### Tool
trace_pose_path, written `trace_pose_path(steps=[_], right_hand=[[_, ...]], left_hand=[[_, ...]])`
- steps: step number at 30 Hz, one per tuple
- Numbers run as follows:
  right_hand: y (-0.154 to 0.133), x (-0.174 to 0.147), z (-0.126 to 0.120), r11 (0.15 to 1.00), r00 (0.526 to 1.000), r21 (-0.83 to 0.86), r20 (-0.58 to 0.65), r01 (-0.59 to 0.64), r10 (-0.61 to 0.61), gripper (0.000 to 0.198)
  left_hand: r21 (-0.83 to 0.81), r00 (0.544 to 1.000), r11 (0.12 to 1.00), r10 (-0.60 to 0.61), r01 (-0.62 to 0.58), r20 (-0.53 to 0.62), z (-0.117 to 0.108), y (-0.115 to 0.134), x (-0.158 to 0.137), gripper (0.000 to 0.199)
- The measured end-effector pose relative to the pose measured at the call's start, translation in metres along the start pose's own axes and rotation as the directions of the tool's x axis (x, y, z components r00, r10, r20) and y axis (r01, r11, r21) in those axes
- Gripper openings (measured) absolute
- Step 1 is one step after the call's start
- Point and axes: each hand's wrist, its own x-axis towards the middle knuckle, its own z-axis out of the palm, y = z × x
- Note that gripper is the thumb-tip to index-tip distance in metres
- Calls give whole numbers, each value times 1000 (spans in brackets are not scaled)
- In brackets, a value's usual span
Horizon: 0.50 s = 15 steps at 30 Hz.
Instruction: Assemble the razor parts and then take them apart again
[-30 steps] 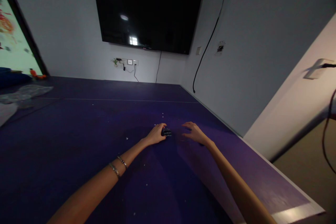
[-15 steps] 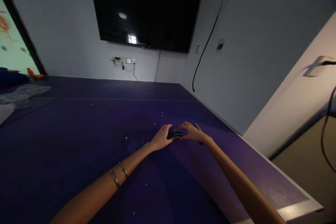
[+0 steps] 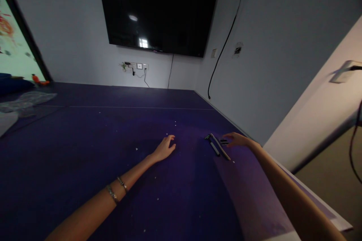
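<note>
My right hand (image 3: 237, 140) is over the right part of the dark purple tabletop (image 3: 192, 180), its thumb and fingers closed around a small dark block (image 3: 224, 142) with light stripes. What exactly the block is, I cannot make out. Just left of it lies a razor (image 3: 214, 147) with a dark head and a thin handle. Alongside the razor is a slim, slightly curved strip (image 3: 222, 148), dark with a pale edge. My left hand (image 3: 165, 148) rests at the table's middle with nothing in it, its thumb and fingers apart.
Crumpled clear plastic (image 3: 28, 101) lies at the left, with an orange object (image 3: 38, 80) behind it. Small white specks dot the tabletop. A black cable (image 3: 223, 47) hangs down the wall on the right, and a television (image 3: 161, 11) is mounted ahead above sockets (image 3: 139, 66).
My right hand has moved right with the small dark block, past the razor and strip, which now show fully. My left hand has let go of the block and drawn back left.
</note>
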Motion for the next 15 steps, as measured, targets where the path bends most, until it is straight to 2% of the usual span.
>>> trace_pose_path(steps=[9, 15], right_hand=[[20, 5, 11, 991, 997, 123, 68, -48, 39, 63], [23, 10, 13, 991, 995, 121, 88, -59, 49, 66]], left_hand=[[3, 1000, 1000, -24, 24, 14, -1, -7, -3, 35], [11, 999, 999, -45, 45, 3, -1, -11, -6, 34]])
